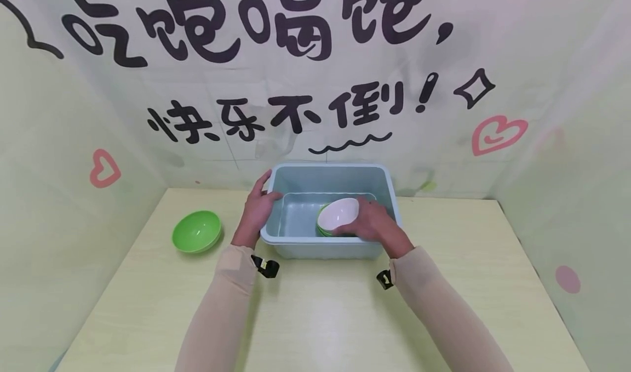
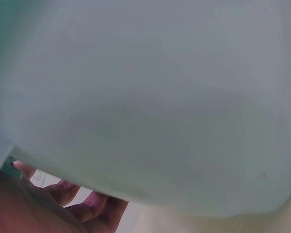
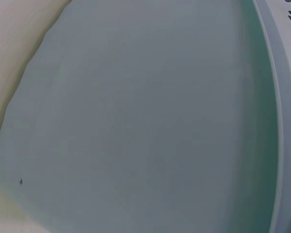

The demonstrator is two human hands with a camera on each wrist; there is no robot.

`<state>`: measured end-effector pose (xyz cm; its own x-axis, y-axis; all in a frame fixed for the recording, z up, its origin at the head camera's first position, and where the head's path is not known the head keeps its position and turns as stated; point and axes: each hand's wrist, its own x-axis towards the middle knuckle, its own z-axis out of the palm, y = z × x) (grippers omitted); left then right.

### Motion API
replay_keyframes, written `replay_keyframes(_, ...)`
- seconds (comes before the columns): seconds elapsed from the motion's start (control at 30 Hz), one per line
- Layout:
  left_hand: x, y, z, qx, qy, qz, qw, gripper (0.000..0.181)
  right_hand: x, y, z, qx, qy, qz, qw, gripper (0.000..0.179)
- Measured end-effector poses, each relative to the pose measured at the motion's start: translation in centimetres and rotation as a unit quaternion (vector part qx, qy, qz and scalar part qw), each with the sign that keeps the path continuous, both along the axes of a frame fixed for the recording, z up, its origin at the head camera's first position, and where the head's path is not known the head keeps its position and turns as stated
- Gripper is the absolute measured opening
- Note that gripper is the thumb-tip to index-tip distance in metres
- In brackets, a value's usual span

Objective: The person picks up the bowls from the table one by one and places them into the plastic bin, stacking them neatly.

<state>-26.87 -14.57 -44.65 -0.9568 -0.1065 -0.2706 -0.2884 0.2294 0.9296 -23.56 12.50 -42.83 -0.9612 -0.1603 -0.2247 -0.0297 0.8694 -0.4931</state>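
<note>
A light blue plastic basin [image 1: 325,248] stands at the back of the table. At its left rim, my left hand [image 1: 256,212] grips the wall, thumb over the inside and fingers along the outside. My right hand [image 1: 371,219] reaches over the front right rim and holds a white-lined bowl [image 1: 339,213] by its right side. That bowl sits tilted on a stack, with green edges [image 1: 323,232] showing beneath it. In the left wrist view the fingers [image 2: 89,206] lie behind the basin wall [image 2: 150,121]; the right wrist view shows mostly the basin's outer wall [image 3: 150,121].
A green bowl [image 1: 196,232] rests on the table [image 1: 320,317], left of the basin. Behind the basin rises a sheet-covered wall [image 1: 434,158] with black lettering. Similar sheets hang along both sides of the table.
</note>
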Motion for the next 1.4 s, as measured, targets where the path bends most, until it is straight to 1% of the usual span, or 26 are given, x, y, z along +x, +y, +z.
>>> replay_keyframes(0.17, 0.0, 0.1, -0.1, 0.003, -0.004, 0.002, 1.0, 0.071, -0.1, 0.0, -0.3, 0.013, -0.019, 0.012, 0.9997, 0.099)
replay_keyframes(0.27, 0.0, 0.1, -0.1, 0.005, -0.004, 0.001, 1.0, 0.071, -0.1, 0.1, -0.4, 0.009, -0.03, 0.018, 0.9994, 0.093)
replay_keyframes(0.37, -0.1, 0.2, -0.1, 0.002, 0.0, 0.003, 1.0, 0.071, -0.2, 0.1, -0.3, -0.008, -0.037, 0.019, 0.9991, 0.089)
replay_keyframes(0.43, -0.1, 0.1, 0.0, -0.001, 0.003, 0.004, 1.0, 0.071, -0.2, 0.1, -0.3, -0.014, -0.039, 0.017, 0.999, 0.089)
replay_keyframes(0.67, -0.1, 0.1, 0.2, -0.003, 0.007, 0.003, 1.0, 0.071, -0.3, 0.0, -0.1, -0.01, -0.047, 0.011, 0.9988, 0.091)
replay_keyframes(0.97, -0.1, 0.1, 0.0, 0.004, 0.0, 0.0, 1.0, 0.071, -0.2, 0.1, 0.1, -0.008, -0.025, 0.009, 0.9996, 0.087)
replay_keyframes(1.07, -0.3, 0.3, 0.0, 0.001, 0.004, -0.002, 1.0, 0.071, -0.2, 0.3, 0.3, -0.001, -0.007, 0.005, 1.0, 0.091)
replay_keyframes(1.13, -0.4, 0.4, 0.0, -0.004, 0.007, -0.003, 1.0, 0.071, -0.2, 0.4, 0.4, -0.006, 0.011, 0.003, 0.9999, 0.091)
replay_keyframes(1.17, -0.4, 0.4, 0.0, -0.008, 0.007, -0.002, 0.9999, 0.07, -0.1, 0.4, 0.4, -0.013, 0.02, 0.002, 0.9997, 0.091)
replay_keyframes(1.27, -0.4, 0.3, -0.2, -0.018, 0.006, 0.004, 0.9998, 0.07, 0.1, 0.6, 0.6, -0.05, 0.052, 0.005, 0.9974, 0.084)
replay_keyframes(1.4, -0.2, 0.1, -0.2, -0.019, 0.007, 0.005, 0.9998, 0.07, 0.6, 1.0, 1.0, -0.121, 0.066, -0.005, 0.9904, 0.073)
